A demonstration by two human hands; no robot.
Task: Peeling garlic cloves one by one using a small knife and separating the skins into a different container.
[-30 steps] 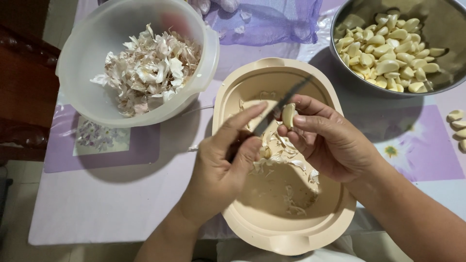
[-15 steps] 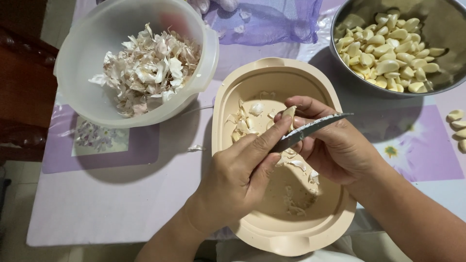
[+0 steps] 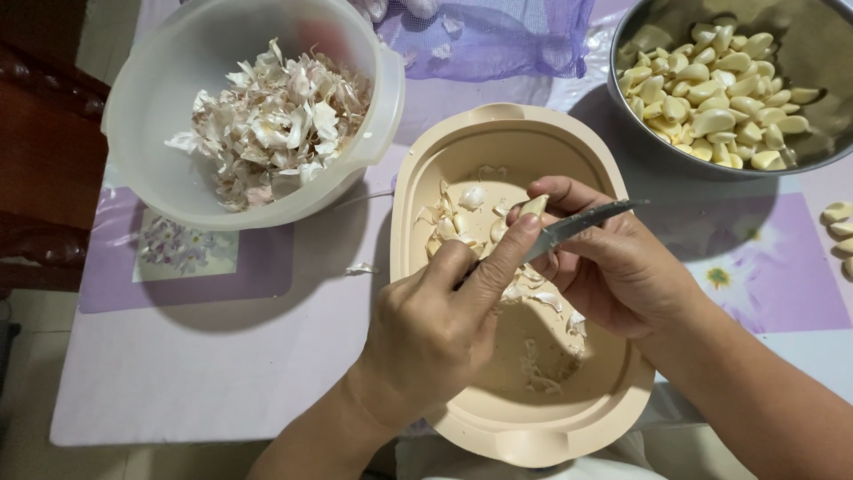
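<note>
Knife: the left hand grips a small knife; its blade runs along a line from lower left to upper right, tip toward the steel bowl, slightly raised.
Left hand: closed round the knife handle, thumb laid along the blade's base.
Garlic clove: a clove sits pinched in the right hand, long axis near upright, leaning right, just above the blade.
Right hand: fingers curled narrowly on the clove, under the blade.
Position: both hands hover over the beige tray, whose floor holds scraps of skin.
Edges: the tray's near rim overhangs the desk edge, close to the body.
Neighbours: white bowl of skins at upper left, near the tray; steel bowl of peeled cloves at upper right.
Open room: bare desk lies left of the tray, below the white bowl.
</note>
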